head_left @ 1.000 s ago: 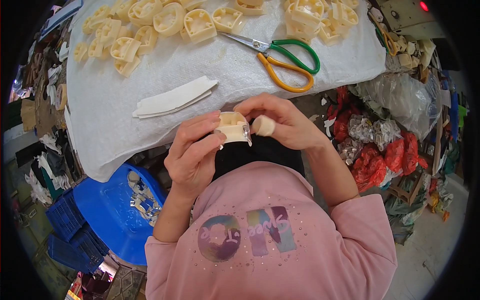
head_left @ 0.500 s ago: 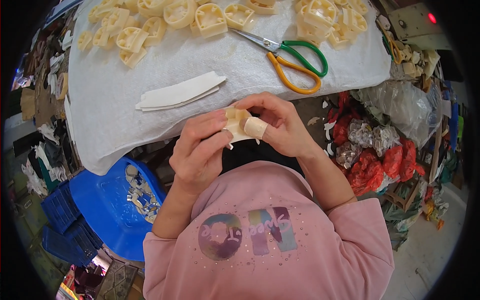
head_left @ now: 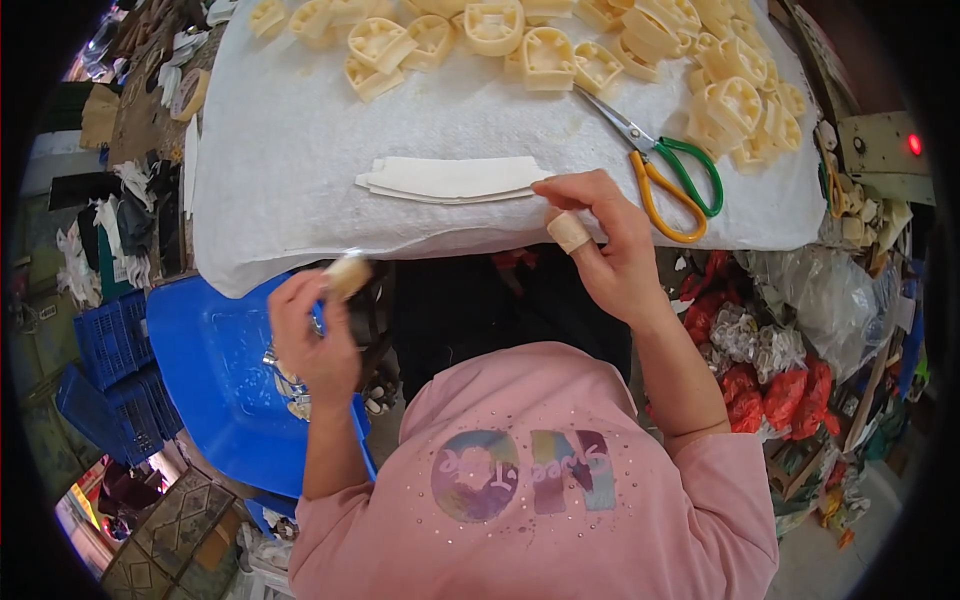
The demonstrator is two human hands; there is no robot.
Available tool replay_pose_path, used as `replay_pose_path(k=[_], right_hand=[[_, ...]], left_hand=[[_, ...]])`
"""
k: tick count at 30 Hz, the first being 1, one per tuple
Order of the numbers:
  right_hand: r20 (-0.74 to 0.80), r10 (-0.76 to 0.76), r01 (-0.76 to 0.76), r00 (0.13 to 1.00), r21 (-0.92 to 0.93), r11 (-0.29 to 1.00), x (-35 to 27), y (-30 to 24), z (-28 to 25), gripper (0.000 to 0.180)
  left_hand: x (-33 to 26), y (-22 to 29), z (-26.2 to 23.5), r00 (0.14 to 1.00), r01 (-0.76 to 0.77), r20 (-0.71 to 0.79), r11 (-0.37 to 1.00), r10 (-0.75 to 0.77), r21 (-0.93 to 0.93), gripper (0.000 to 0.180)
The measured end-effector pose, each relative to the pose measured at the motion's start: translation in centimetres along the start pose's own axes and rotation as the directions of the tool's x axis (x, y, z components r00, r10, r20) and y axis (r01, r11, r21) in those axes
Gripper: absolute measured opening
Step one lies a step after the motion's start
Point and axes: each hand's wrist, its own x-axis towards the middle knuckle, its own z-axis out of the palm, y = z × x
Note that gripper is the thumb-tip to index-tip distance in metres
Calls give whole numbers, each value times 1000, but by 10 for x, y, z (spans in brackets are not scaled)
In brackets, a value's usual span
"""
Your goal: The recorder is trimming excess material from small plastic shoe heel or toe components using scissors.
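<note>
Head view: surface (head_left: 300,150) covered by white cloth. Cream moulded part (head_left: 347,273) clamped in left hand (head_left: 312,335), held below the surface's near edge, above blue bin (head_left: 215,370). Right hand (head_left: 600,240) held loose with fingers apart, bandaged thumb, fingertips touching stack of white strips (head_left: 450,178) on the surface. Scissors (head_left: 665,165) lie right of the strips. More cream parts (head_left: 520,40) heaped along the far edge. Red bags (head_left: 780,395) piled right of the surface, blue crates (head_left: 110,340) left.

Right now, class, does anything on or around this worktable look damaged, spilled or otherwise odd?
One oddity: the right hand has a tan wrap round one finger, like a bandage or guard. Nothing looks spilled; the scissors lie flat.
</note>
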Motion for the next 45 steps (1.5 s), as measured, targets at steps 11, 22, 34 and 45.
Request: replay_pose_path(k=[11,22,34,45], right_hand=[[194,-240,290,951,-291,912,43,2,36,29],[427,-111,287,898,-373,882,72,-7,50,17],[465,-112,278,878,-306,910,75,-1,49,10],[13,-177,177,984,-100,979,62,21,46,12]], left_hand=[[-88,-87,-94,866,329,-9,557,-499,763,27],[26,-5,1,991,88,78,970,-108,225,26],[48,29,53,958,-121,239,981,156,-155,24],[44,35,80,900,-357,256,933,353,-30,26]])
